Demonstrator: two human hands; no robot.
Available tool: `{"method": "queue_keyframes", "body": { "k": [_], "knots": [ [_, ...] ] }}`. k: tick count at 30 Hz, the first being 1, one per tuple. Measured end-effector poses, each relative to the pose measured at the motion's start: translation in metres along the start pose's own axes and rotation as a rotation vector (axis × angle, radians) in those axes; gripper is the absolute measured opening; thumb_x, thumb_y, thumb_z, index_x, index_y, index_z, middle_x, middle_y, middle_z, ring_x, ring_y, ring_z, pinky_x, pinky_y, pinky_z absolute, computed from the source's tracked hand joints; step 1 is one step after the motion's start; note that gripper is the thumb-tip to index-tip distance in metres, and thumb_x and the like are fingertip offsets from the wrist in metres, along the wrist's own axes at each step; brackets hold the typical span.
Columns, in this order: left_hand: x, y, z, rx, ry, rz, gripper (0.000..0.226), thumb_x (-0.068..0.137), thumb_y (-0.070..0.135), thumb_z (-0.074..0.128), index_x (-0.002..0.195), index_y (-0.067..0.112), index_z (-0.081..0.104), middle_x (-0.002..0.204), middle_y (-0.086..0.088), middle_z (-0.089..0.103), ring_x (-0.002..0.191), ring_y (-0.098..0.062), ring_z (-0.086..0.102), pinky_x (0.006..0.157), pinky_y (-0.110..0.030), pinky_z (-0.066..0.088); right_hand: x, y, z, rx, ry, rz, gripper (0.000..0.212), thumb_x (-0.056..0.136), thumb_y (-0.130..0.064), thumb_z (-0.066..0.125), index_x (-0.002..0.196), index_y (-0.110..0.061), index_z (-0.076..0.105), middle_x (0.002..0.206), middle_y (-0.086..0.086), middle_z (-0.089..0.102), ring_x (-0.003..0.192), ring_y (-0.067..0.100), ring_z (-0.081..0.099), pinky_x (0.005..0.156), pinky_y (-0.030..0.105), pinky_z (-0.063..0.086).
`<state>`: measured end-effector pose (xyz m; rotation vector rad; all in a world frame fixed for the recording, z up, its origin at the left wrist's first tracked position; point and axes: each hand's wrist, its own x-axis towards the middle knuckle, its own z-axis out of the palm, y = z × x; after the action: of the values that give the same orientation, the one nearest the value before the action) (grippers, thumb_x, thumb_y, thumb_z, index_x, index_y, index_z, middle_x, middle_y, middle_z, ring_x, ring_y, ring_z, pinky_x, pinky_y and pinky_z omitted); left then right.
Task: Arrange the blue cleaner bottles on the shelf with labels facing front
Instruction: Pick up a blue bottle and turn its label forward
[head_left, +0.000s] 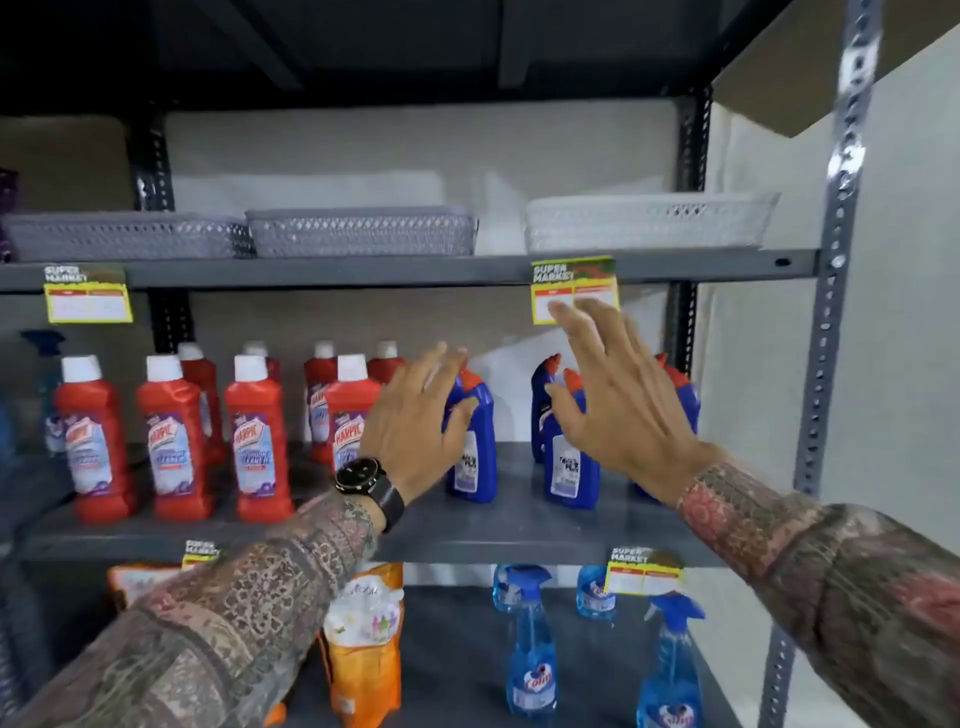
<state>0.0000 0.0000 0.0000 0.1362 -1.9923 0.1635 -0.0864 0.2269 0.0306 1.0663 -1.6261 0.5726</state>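
Both open, empty hands, left hand (415, 415) and right hand (618, 395), may knock over the blue cleaner bottles (470, 441).

Middle shelf, centre of frame: I see bare shelf board (511, 499) between two blue cleaner bottles (471, 447), (569, 457); a hand could pass there.
Front edge: I see an open strip of board before the blue bottles.
Left of frame: red bottles (174, 441) stand in rows, near one another, blocking the way to the back.
Overhead: I see the upper shelf rail (363, 273) and its price tag (574, 291) hanging low; my right hand (618, 400), fingers spread, overlaps the tag.
Right of frame: the slotted upright (826, 332) closes that side.
Left hand (415, 421): spread, covering the left blue bottle's side.
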Motion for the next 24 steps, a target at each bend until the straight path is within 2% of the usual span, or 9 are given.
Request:
{"method": "queue_keyframes", "body": {
  "k": [2,4,8,12,16,18,20,22,24],
  "knots": [
    [-0.013,0.007,0.014,-0.090,-0.053,-0.076,0.055,0.102,0.042,0.048,0.153,0.018,0.048,0.153,-0.006,0.055,0.135,-0.028,0.057,0.108,-0.040,0.048,-0.013,0.001,0.013,0.025,-0.053,-0.013,0.078,0.084,-0.023,0.068,0.155,-0.015,0.036,0.148,0.013,0.047,0.122,0.033,0.051,0.083,0.048,0.058],
    [-0.038,0.009,0.030,-0.152,-0.125,-0.170,0.051,0.103,0.037,0.052,0.151,0.019,0.051,0.148,-0.004,0.060,0.130,-0.026,0.061,0.104,-0.036,0.049,-0.036,0.001,0.038,0.057,-0.156,-0.012,0.078,0.085,-0.022,0.069,0.155,-0.016,0.036,0.147,0.011,0.047,0.122,0.034,0.053,0.082,0.046,0.059],
    [-0.076,-0.005,0.049,-0.233,-0.152,-0.410,0.042,0.099,0.028,0.062,0.140,0.019,0.064,0.127,-0.005,0.075,0.110,-0.026,0.073,0.088,-0.031,0.053,-0.067,-0.006,0.088,0.261,-0.277,0.091,0.081,0.088,-0.025,0.070,0.157,-0.025,0.029,0.142,0.004,0.048,0.114,0.031,0.060,0.079,0.046,0.059],
    [-0.097,-0.019,0.062,-0.316,-0.198,-0.602,0.041,0.099,0.025,0.064,0.139,0.022,0.067,0.125,-0.004,0.078,0.115,-0.021,0.073,0.095,-0.026,0.050,-0.086,-0.020,0.139,0.481,-0.342,0.297,0.075,0.091,-0.026,0.071,0.154,-0.030,0.032,0.139,0.000,0.054,0.115,0.022,0.061,0.088,0.041,0.054],
    [-0.098,-0.044,0.087,-0.345,-0.245,-0.629,0.043,0.100,0.021,0.062,0.144,0.020,0.062,0.133,-0.005,0.074,0.120,-0.025,0.070,0.102,-0.040,0.053,-0.086,-0.028,0.188,0.654,-0.345,0.561,0.071,0.090,-0.024,0.079,0.151,-0.024,0.042,0.123,-0.003,0.060,0.099,0.016,0.067,0.087,0.042,0.060],
    [-0.098,-0.059,0.096,-0.398,-0.268,-0.659,0.046,0.101,0.021,0.062,0.147,0.018,0.058,0.137,-0.006,0.071,0.120,-0.025,0.069,0.102,-0.039,0.053,-0.090,-0.035,0.208,0.696,-0.353,0.624,0.071,0.088,-0.020,0.081,0.149,-0.021,0.045,0.120,-0.003,0.060,0.093,0.016,0.069,0.086,0.043,0.061],
    [-0.101,-0.084,0.114,-0.473,-0.303,-0.714,0.049,0.101,0.022,0.062,0.149,0.017,0.053,0.140,-0.006,0.068,0.115,-0.020,0.069,0.093,-0.025,0.053,-0.094,-0.047,0.238,0.725,-0.388,0.666,0.072,0.087,-0.019,0.082,0.149,-0.021,0.046,0.121,-0.003,0.060,0.095,0.015,0.070,0.085,0.042,0.061],
    [-0.106,-0.096,0.120,-0.565,-0.341,-0.740,0.050,0.101,0.020,0.063,0.149,0.015,0.051,0.140,-0.005,0.066,0.098,-0.005,0.068,0.075,-0.002,0.046,-0.100,-0.055,0.249,0.752,-0.408,0.699,0.074,0.085,-0.020,0.084,0.149,-0.021,0.046,0.122,-0.004,0.059,0.098,0.016,0.069,0.084,0.039,0.061],
    [-0.117,-0.106,0.133,-0.695,-0.386,-0.762,0.051,0.101,0.015,0.064,0.149,0.012,0.049,0.137,-0.006,0.066,0.083,0.014,0.066,0.064,0.003,0.045,-0.111,-0.062,0.264,0.757,-0.417,0.748,0.076,0.082,-0.019,0.087,0.147,-0.021,0.048,0.120,-0.006,0.061,0.098,0.013,0.068,0.082,0.032,0.060]
  ]
}}
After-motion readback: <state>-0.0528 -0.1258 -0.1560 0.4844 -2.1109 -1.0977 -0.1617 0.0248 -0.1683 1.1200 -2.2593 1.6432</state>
